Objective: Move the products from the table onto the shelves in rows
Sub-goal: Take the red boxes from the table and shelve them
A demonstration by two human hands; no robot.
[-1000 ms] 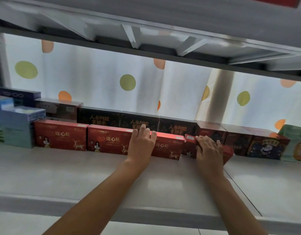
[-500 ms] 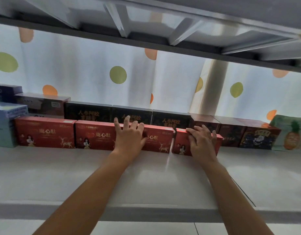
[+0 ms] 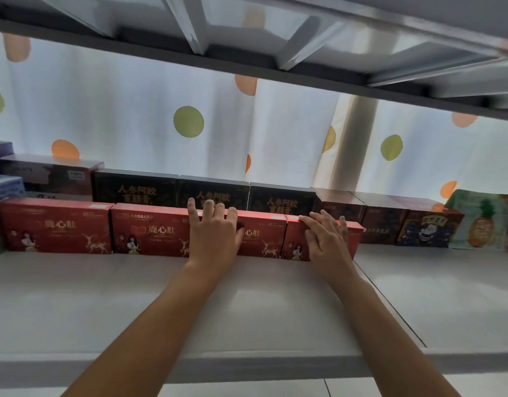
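Since a second ago, right hand [image 3: 326,239] squared the end red box [image 3: 294,242] into line, both hands' fingers spread.

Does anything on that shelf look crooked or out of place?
Nothing much. The four red boxes stand in a straight front row, and both hands, left and right, rest flat on the last two. A small seam between those two is all that shows.
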